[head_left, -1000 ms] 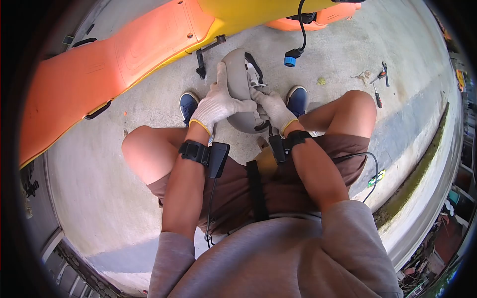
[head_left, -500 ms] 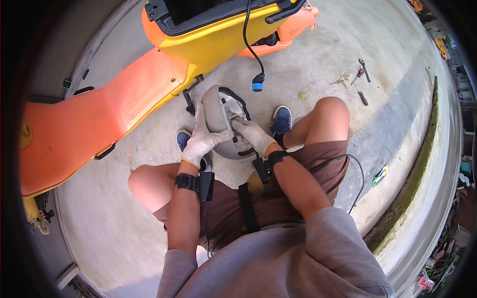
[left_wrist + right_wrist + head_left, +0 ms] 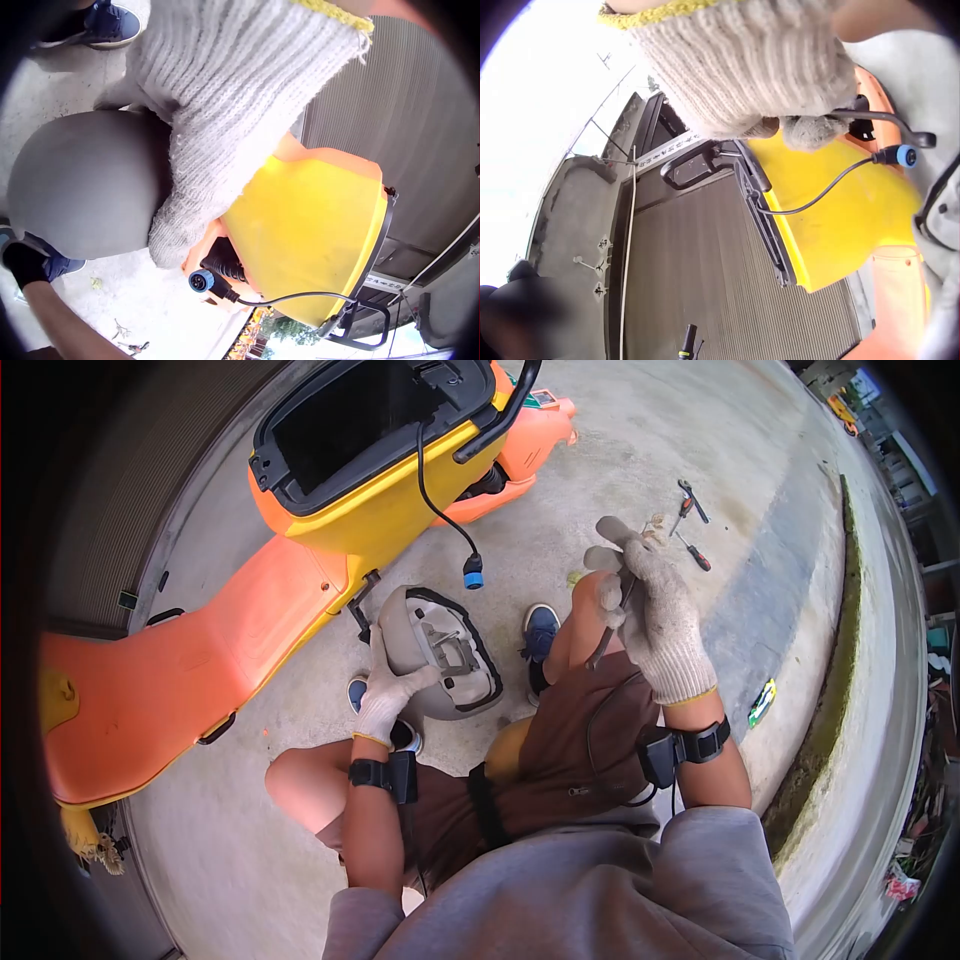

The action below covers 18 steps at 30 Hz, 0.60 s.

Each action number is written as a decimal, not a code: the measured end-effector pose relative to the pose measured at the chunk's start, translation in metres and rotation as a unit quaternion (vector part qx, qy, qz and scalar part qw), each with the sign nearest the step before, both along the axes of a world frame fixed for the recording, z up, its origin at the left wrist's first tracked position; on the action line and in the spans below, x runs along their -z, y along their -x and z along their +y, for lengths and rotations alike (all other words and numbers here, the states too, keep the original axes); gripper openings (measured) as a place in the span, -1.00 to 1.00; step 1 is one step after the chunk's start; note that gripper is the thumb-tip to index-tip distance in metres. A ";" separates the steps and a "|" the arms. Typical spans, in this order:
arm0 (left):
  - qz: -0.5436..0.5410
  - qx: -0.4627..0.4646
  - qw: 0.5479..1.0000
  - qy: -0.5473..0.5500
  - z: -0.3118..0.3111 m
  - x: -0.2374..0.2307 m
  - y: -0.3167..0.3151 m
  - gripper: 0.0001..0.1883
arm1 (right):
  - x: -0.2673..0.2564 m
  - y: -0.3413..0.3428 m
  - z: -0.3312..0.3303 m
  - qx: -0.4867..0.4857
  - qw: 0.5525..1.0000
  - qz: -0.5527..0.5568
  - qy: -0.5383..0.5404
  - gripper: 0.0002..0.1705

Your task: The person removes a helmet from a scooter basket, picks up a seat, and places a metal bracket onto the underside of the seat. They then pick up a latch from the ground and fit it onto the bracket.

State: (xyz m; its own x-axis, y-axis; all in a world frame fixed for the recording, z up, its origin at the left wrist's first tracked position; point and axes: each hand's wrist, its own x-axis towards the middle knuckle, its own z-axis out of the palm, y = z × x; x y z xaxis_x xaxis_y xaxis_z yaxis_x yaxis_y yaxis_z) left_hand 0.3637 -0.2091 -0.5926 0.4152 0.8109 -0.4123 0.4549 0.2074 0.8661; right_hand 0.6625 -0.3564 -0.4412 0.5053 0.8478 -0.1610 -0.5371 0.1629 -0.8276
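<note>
A grey rounded scooter seat (image 3: 390, 635) stands on the floor between the feet, its hollow underside with black edging and pale plastic facing up and right. My gloved left hand (image 3: 385, 695) holds its left side, thumb at the rim and fingers along the outer shell. The left wrist view shows the smooth grey shell (image 3: 82, 184) beside the glove. Raised over the right knee, my gloved right hand (image 3: 665, 610) grips a thin dark bent rod (image 3: 600, 650). In the right wrist view its hooked end (image 3: 925, 140) sticks out past the glove; the rest is hidden in the fingers.
An orange and yellow scooter (image 3: 370, 510) stands ahead and left, with a dark open compartment. A black cable with a blue plug (image 3: 473, 573) hangs from it. Screwdrivers (image 3: 700, 558) lie on the concrete at right, near a green packet (image 3: 762, 703).
My right hand has left the seat's underside and moved up and right, now with the dark rod in it. My left hand stays on the seat, which has tilted to show more of its underside.
</note>
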 end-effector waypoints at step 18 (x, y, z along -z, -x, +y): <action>-0.063 -0.059 0.996 0.009 -0.008 0.009 0.010 0.10 | 0.238 -0.070 -0.271 0.087 0.824 0.038 0.558 -0.73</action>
